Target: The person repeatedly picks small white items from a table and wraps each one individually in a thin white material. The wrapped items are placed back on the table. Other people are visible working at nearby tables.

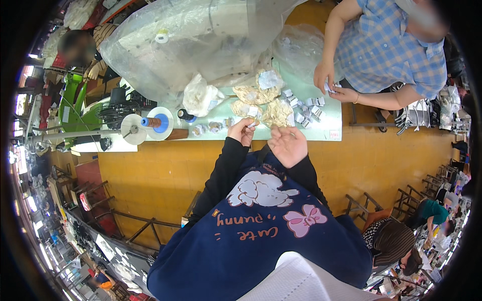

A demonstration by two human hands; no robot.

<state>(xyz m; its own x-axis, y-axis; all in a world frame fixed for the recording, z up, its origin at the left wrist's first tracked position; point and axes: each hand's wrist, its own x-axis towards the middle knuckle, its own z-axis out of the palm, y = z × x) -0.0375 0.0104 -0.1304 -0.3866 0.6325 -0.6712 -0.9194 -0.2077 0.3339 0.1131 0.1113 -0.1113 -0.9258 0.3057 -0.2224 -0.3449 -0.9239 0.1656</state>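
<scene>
My left hand (242, 132) is closed, its thumb and fingertips pinched together at the table's front edge. A small pale piece shows at its fingertips, too small to name. Just to the right, my right hand (288, 145) is turned palm up with its fingers loosely bent and apart; I see nothing in it. Beyond both hands lie crumpled cream-coloured bundles (277, 112), a similar bundle with pale paper (270, 79) farther back, and several small white-and-grey bundled pieces (303, 119) to the right. All rest on the pale green tabletop (321, 133).
Clear plastic sheeting (191, 45) covers a large pale object at the back. A white plastic bag (200, 95), a dark spool (186, 116) and a brown thread cone (151, 122) stand leftward. At right, a person in a checked shirt (386, 60) handles a small pale piece.
</scene>
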